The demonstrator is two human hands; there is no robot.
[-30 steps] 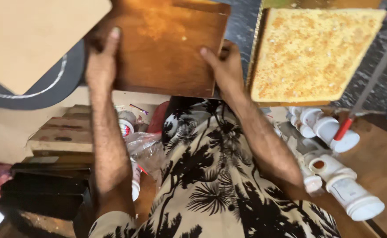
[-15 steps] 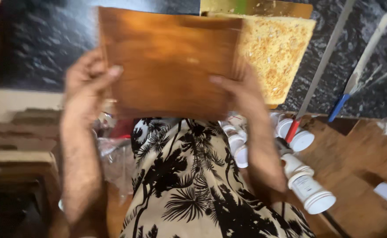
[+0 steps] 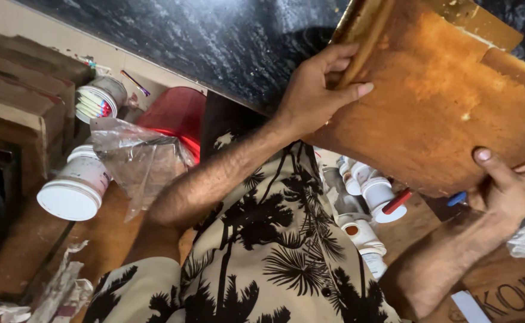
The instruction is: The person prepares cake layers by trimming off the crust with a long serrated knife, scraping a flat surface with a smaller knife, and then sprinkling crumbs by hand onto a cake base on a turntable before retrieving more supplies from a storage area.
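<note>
Tilted and shifted rightward since earlier, the board (image 3: 447, 101) is held raised before the dark wall (image 3: 214, 42). Its left edge is clamped by the left hand (image 3: 319, 90), its lower right corner by the right hand (image 3: 507, 185).

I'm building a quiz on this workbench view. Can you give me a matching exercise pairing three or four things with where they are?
Things:
1. brown wooden board
2. crumpled clear plastic bag
3. white round-lidded jar
4. left hand

Places:
A. lying on its side, lower left
B. gripping the board's left edge
C. held up in both hands
D. beside the red container

Pairs: 1-C, 2-D, 3-A, 4-B
</note>
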